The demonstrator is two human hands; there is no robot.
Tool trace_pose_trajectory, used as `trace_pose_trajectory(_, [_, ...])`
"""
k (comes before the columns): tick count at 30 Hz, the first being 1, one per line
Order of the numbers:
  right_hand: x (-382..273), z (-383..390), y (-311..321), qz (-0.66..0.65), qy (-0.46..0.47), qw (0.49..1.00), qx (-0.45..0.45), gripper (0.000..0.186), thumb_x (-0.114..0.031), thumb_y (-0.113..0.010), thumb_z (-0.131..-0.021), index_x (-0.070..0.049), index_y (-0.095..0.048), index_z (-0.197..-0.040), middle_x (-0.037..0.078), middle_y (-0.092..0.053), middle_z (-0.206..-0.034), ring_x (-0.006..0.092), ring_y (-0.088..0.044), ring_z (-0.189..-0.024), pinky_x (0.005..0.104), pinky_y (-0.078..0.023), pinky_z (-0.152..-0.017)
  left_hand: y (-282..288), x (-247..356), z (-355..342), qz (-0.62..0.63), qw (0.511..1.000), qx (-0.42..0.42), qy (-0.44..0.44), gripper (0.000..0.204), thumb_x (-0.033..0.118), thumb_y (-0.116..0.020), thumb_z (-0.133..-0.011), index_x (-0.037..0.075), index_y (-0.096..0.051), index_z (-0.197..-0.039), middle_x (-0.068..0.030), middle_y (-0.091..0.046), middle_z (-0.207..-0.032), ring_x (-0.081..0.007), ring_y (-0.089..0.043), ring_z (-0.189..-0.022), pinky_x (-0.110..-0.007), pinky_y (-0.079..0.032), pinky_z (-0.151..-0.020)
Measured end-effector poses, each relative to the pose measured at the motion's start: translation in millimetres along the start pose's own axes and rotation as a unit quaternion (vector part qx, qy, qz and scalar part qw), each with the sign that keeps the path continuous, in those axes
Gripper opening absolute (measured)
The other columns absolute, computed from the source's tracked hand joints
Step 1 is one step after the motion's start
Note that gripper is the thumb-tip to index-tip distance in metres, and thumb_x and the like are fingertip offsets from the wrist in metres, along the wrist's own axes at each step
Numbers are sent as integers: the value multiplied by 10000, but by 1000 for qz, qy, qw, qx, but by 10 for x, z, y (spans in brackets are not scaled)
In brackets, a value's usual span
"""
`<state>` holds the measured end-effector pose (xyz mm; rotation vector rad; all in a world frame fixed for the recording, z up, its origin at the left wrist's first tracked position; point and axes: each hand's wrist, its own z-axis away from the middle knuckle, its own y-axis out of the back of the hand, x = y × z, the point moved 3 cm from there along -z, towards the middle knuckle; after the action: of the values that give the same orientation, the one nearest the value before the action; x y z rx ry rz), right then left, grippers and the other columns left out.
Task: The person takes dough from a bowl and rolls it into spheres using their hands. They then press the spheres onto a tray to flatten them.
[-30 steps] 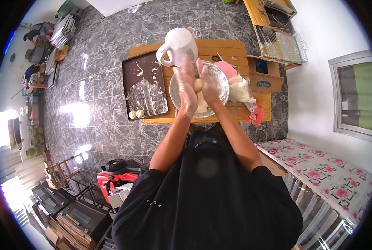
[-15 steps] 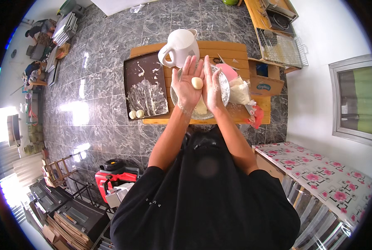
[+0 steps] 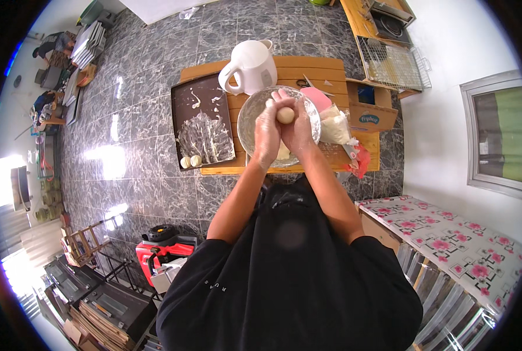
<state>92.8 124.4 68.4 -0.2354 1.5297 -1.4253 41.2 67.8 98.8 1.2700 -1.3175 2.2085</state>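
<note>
A small pale ball of dough (image 3: 285, 115) rests between my cupped palms. My left hand (image 3: 266, 133) presses against its left side, and my right hand (image 3: 299, 136) curves round it from the right, with fingers overlapping at the far side. Both hands are dusted white. Beneath them stands a clear bowl (image 3: 246, 109) with a whitish lump of dough (image 3: 283, 153) partly showing inside. On the left, a dark tray (image 3: 221, 112), smeared with white, holds two dough balls (image 3: 190, 161) at its near left corner.
A white jug (image 3: 252, 65) stands behind the bowl on the wooden table (image 3: 307, 65). Scissors (image 3: 313, 83), a pink round item (image 3: 315, 98) and a bag of white powder (image 3: 334, 126) lie to the right. A cardboard box (image 3: 375, 119) sits beyond. Two people are at the far left.
My hands have come together around the dough ball, which lay on my open left palm before. They have turned inward and sit slightly lower in view.
</note>
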Motion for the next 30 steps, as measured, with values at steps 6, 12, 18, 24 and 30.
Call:
trace_pose_trajectory(6, [2,-4,-35,-125,-44,991,14,596,-425,-239,-1041,21,-312,-1431,168,-386,-1461,312,-443,-1302,388,-384,-1088,-62,181,125,-320,929,-33,-184,401,250,-356,-1037,-9,-649,-1127,-158,-647,-1151,-233,-562,-1119,-363,-385,-1023])
trace_pose_trajectory(12, [55,91,7,17,-59,996,66,549,-422,-302,-1038,-22,-357,-1410,100,-511,-1352,206,-543,-1190,330,-457,-1017,-159,452,-87,-501,810,-90,-290,370,276,-446,-986,73,-595,-1257,-154,-539,-1341,-339,-438,-1304,-489,-293,-1092])
trace_pose_trajectory(18, [91,112,127,-49,-59,994,72,672,-508,-339,-981,-66,-267,-1483,136,-326,-1515,341,-347,-1366,475,-253,-1149,-39,73,-83,-664,671,-146,-294,498,341,-495,-941,133,-480,-1392,-130,-418,-1467,-362,-295,-1400,-583,-159,-1129])
trace_pose_trajectory(24, [27,122,51,-20,-115,993,2,567,-430,-272,-1040,-41,-334,-1447,124,-423,-1445,217,-418,-1330,347,-369,-1105,-70,65,-112,-71,985,121,101,473,321,-409,-990,65,-449,-1386,-134,-477,-1378,-269,-408,-1327,-459,-308,-1107])
trace_pose_trajectory(30, [17,118,-142,384,16,923,19,629,-478,-230,-1036,-36,-285,-1481,136,-304,-1526,225,-260,-1421,336,-232,-1152,9,-197,-17,-41,992,116,-36,531,384,-301,-1033,6,-426,-1385,-160,-446,-1415,-246,-407,-1315,-366,-274,-1116])
